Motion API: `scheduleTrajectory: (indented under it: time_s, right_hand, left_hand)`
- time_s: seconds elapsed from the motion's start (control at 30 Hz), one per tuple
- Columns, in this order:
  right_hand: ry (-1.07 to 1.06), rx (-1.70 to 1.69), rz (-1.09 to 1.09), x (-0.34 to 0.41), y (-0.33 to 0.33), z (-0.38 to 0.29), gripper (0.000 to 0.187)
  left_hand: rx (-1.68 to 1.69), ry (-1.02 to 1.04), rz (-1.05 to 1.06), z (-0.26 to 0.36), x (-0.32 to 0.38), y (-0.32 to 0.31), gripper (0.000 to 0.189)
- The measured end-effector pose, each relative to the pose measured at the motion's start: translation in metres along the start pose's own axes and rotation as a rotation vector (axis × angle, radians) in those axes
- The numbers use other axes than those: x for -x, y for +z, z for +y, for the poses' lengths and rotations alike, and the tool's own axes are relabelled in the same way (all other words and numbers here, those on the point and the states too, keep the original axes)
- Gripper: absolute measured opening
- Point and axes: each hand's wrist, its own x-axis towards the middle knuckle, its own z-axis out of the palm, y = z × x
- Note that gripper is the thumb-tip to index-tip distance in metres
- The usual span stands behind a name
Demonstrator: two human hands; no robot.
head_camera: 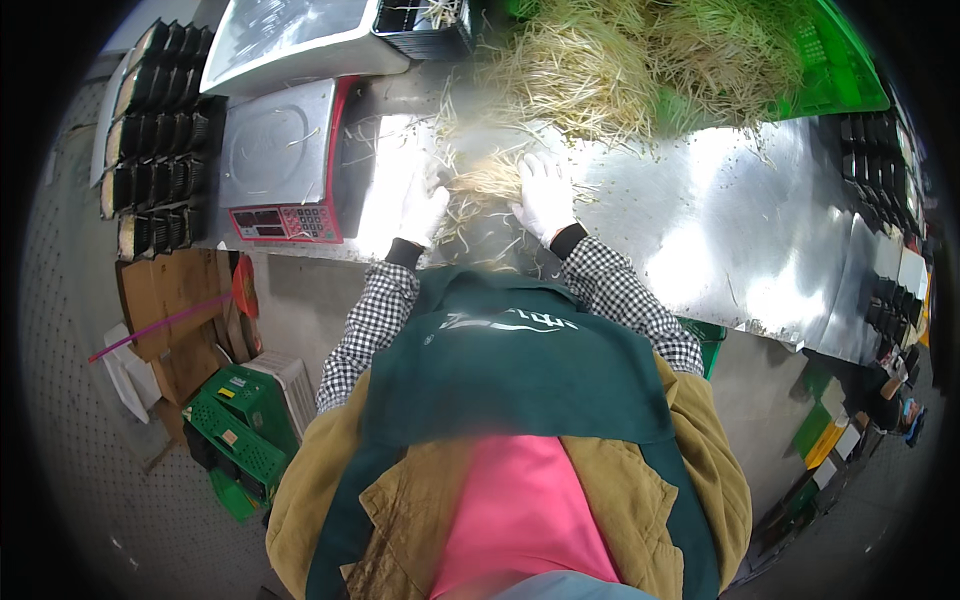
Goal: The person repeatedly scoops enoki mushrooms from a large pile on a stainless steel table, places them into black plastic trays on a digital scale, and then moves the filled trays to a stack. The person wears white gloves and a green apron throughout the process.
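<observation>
A small bunch of pale sprouts lies across the metal tabletop between my two white-gloved hands. My right hand is over its right end, thumb on the near side, and some stems stick out beyond the palm. At the left end, my left hand is held on edge with the thumb apart from the fingers. Glare blurs its fingertips, and nothing shows in its grasp. Loose sprouts are scattered around both hands. Beyond them rises a large heap of sprouts, partly in a green plastic crate.
Left of my hands sits a red digital scale with a steel pan. Behind it are a white bin and stacked black trays. Filled black trays line the far left. Green crates and cardboard boxes stand below.
</observation>
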Motion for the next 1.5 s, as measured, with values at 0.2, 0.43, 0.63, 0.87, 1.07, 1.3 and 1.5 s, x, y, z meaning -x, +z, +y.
scheduleTrajectory:
  time_s: [0.2, 0.43, 0.63, 0.87, 1.07, 1.3, 1.5]
  right_hand:
    - [0.199, -0.31, -0.368, -0.014, -0.026, 0.017, 0.039]
    - [0.209, -0.953, -0.553, -0.003, -0.045, 0.019, 0.076]
    - [0.248, -0.509, -0.671, 0.017, -0.07, 0.052, 0.054]
    - [0.327, -0.788, -0.248, 0.036, -0.08, 0.1, 0.063]
    - [0.308, -0.216, -0.276, -0.009, -0.081, 0.011, 0.091]
    - [0.238, -0.168, -0.411, 0.024, -0.064, 0.028, 0.066]
    - [0.258, -0.372, -0.258, 0.04, -0.1, 0.099, 0.051]
  left_hand:
    - [0.071, -0.33, -0.086, 0.003, 0.044, 0.03, 0.059]
    - [0.904, -0.214, -0.302, 0.078, -0.015, 0.102, 0.055]
    - [1.038, -0.297, -0.04, 0.076, -0.019, 0.121, 0.053]
    - [1.255, -0.305, -0.31, 0.053, -0.026, 0.119, 0.062]
    - [1.415, -0.526, -0.114, 0.065, -0.021, 0.14, 0.052]
    - [1.197, -0.267, -0.182, 0.057, -0.021, 0.134, 0.046]
    - [1.159, -0.325, -0.042, 0.055, -0.037, 0.115, 0.056]
